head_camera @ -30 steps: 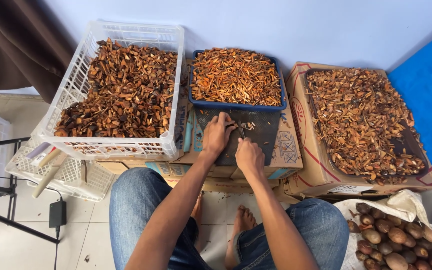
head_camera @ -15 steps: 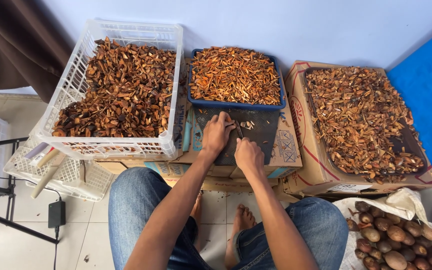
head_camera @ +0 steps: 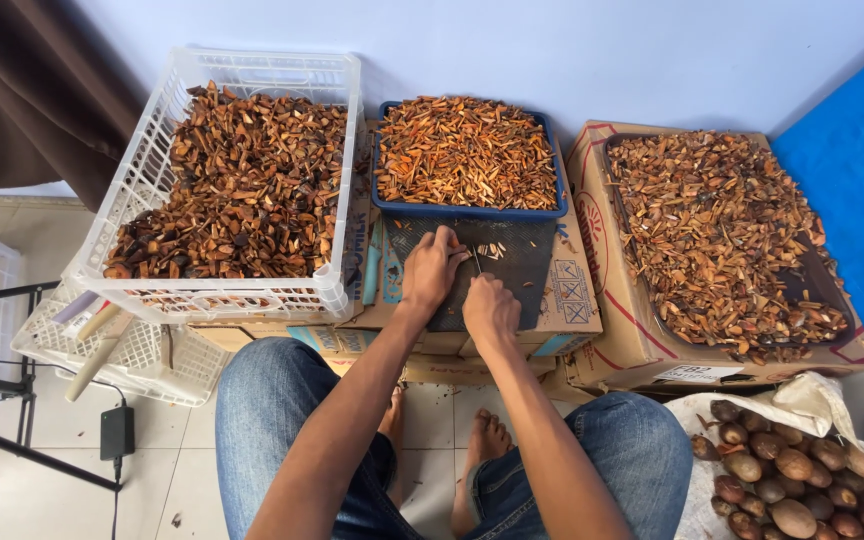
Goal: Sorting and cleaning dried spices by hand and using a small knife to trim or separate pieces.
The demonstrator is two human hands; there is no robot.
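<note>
My left hand presses down on a small brown piece on the dark cutting mat, fingers curled over it. My right hand sits just right of it, closed around a knife whose thin blade points up toward the left fingertips. A few pale cut slivers lie on the mat beyond the blade. Directly behind the mat stands a blue tray heaped with orange-brown slivers.
A white plastic crate of dark brown chunks sits at left, a cardboard box of brown shreds at right. A white sack of whole brown nuts lies at lower right. More white crates and a cable adapter are on the floor at left.
Both hands stay at the mat with only slight shifts; the slivers beside the blade look a little more spread out.
</note>
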